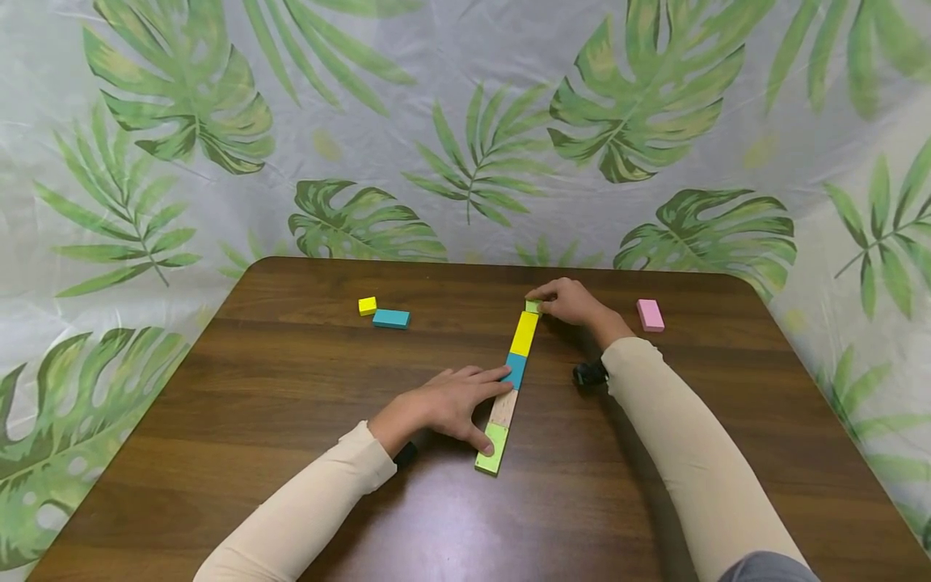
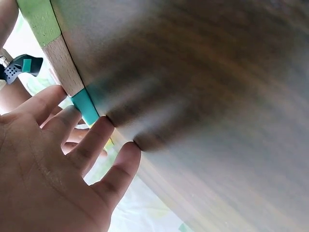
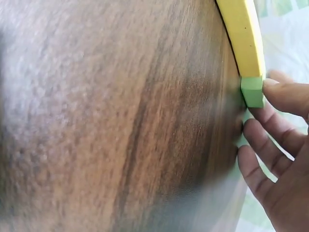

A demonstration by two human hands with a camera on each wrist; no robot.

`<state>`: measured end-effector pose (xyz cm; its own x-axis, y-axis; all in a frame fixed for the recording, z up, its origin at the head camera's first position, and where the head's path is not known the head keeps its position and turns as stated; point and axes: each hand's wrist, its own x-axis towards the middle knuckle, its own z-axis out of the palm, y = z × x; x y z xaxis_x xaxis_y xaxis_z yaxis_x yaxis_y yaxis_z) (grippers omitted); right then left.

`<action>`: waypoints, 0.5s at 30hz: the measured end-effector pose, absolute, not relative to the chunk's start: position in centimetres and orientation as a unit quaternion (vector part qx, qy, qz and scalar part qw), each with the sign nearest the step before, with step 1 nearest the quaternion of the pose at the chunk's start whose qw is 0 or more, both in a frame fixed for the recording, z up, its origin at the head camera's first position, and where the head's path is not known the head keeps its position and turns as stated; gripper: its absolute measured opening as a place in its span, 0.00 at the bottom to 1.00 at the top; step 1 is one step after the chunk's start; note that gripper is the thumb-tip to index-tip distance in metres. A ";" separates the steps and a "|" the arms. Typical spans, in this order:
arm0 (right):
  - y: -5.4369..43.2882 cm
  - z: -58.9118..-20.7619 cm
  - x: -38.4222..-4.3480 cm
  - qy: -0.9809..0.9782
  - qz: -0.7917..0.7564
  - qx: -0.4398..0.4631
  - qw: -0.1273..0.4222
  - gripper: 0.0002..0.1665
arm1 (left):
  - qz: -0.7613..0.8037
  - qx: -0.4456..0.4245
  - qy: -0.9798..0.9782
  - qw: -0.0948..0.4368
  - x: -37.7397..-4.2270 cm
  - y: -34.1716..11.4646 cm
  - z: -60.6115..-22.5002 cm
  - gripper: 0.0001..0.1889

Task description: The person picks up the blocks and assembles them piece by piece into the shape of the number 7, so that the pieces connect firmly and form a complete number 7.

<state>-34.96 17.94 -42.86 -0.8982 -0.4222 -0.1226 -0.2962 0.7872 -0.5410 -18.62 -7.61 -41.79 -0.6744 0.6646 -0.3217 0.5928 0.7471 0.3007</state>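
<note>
A straight row of blocks runs away from me along the table: a green block (image 1: pixel 492 449) nearest, then a bare wooden block (image 1: pixel 503 408), a blue block (image 1: pixel 516 370), a yellow block (image 1: pixel 524 333) and a small green block (image 1: pixel 533 306) at the far end. My left hand (image 1: pixel 452 402) lies spread beside the row, its thumb on the near green block and fingertips touching the blue one. At the far end my right hand (image 1: pixel 573 302) pinches the small green block, which meets the yellow block's end in the right wrist view.
Left of the row, a small yellow block (image 1: pixel 367 306) sits close to another blue block (image 1: pixel 391 319). A pink block (image 1: pixel 650 315) lies to the right, beyond my right forearm. The brown table (image 1: pixel 291 388) ends at a leaf-patterned curtain (image 1: pixel 480 218).
</note>
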 end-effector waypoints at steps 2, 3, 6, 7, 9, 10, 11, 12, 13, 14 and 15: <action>17.9 -42.9 -35.0 0.940 -0.259 -0.189 0.118 0.22 | 0.086 0.345 0.911 0.210 -18.6 -7.6 -41.7 0.51; 17.8 -42.9 -35.0 0.941 -0.256 -0.189 0.117 0.22 | 0.085 0.345 0.911 0.209 -18.6 -7.6 -41.7 0.52; 17.7 -43.0 -35.0 0.942 -0.252 -0.187 0.117 0.22 | 0.085 0.346 0.910 0.211 -18.6 -7.6 -41.6 0.52; 17.6 -43.0 -35.0 0.942 -0.254 -0.186 0.119 0.21 | 0.086 0.346 0.910 0.212 -18.6 -7.6 -41.6 0.52; 17.6 -43.1 -34.9 0.941 -0.258 -0.185 0.120 0.21 | 0.085 0.347 0.909 0.213 -18.6 -7.6 -41.7 0.52; 17.6 -43.1 -34.9 0.940 -0.261 -0.186 0.119 0.21 | 0.084 0.347 0.909 0.214 -18.6 -7.6 -41.7 0.52; 17.6 -43.1 -34.8 0.939 -0.264 -0.186 0.118 0.21 | 0.084 0.347 0.910 0.213 -18.6 -7.6 -41.7 0.52; 17.6 -43.0 -34.7 0.938 -0.266 -0.187 0.116 0.21 | 0.084 0.346 0.910 0.214 -18.7 -7.6 -41.7 0.52; 17.6 -43.0 -34.6 0.939 -0.264 -0.193 0.108 0.21 | 0.082 0.346 0.910 0.213 -18.7 -7.6 -41.7 0.52; 17.6 -42.9 -34.5 0.939 -0.264 -0.197 0.103 0.20 | 0.082 0.346 0.910 0.212 -18.7 -7.6 -41.7 0.52; 17.6 -42.9 -34.5 0.939 -0.264 -0.198 0.101 0.20 | 0.081 0.346 0.910 0.212 -18.7 -7.6 -41.7 0.51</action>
<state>-34.48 17.63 -42.86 -0.9010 -0.4255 -0.0846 -0.3190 0.7820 -0.5355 -18.73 -7.61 -41.72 -0.6703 0.6650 -0.3294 0.5962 0.7469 0.2945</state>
